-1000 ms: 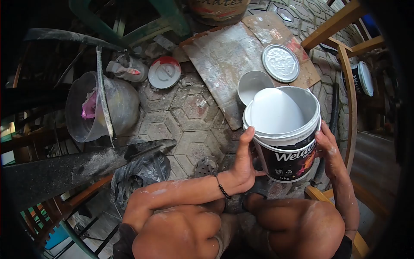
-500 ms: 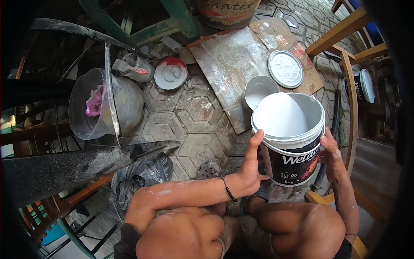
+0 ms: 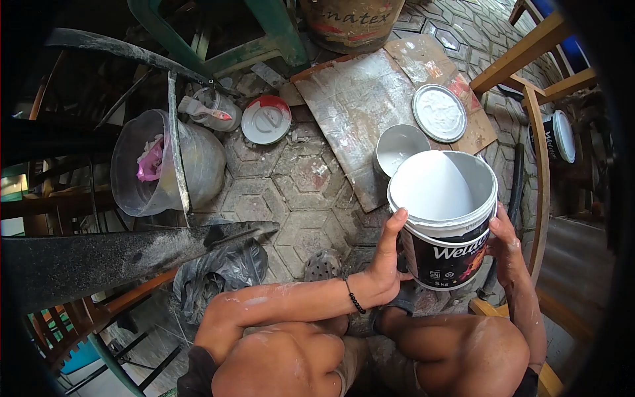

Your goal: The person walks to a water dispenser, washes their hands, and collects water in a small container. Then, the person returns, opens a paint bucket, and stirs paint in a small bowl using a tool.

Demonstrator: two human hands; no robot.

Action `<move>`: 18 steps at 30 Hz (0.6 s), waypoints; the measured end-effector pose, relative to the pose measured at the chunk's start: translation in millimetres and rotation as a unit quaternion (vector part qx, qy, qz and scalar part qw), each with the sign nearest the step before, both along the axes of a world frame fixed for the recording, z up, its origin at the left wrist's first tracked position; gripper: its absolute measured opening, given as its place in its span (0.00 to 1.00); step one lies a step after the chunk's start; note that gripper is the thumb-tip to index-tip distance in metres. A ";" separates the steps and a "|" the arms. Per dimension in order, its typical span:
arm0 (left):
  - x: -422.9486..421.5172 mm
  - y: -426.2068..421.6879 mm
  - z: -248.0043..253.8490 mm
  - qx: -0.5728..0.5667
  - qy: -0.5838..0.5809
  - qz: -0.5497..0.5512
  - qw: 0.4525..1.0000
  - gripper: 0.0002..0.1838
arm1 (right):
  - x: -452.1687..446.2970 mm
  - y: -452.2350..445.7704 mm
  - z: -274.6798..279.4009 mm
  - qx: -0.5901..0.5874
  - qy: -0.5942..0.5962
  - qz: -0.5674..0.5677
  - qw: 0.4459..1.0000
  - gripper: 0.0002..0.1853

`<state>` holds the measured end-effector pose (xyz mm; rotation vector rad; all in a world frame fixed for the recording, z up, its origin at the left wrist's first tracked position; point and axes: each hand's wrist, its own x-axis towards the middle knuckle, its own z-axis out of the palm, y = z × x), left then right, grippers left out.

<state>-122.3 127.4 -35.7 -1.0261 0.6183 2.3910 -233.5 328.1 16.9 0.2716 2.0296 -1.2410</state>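
A paint bucket (image 3: 451, 255) with a black label and white rim is held between my two hands, tilted a little so that the white paint inside it shows. My left hand (image 3: 385, 261) grips its left side, thumb near the rim and fingers partly hidden beneath. On the right side, my right hand (image 3: 506, 241) presses with its thumb high, and most of its fingers are hidden behind the bucket. Just beyond the bucket stands a smaller grey-white container (image 3: 397, 142) with a pale coating inside. A paint-covered white lid (image 3: 439, 112) lies on the cardboard (image 3: 350, 106).
To the left are a clear plastic bucket (image 3: 198, 165) holding something pink, a jar with a paintbrush (image 3: 204, 109) across it, and a red-white lid (image 3: 266, 120). A black bar (image 3: 132, 261) juts in above a black plastic bag (image 3: 221, 264). Wooden furniture (image 3: 539, 159) stands at right.
The whole view has shifted slightly, so things appear a little lower. Both hands keep their hold on the paint bucket, with little other visible movement.
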 end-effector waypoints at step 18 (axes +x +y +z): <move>12.2 9.4 -25.5 -0.070 0.079 0.064 0.992 0.50 | 25.0 21.5 -48.5 -0.108 0.051 -0.050 0.992 0.60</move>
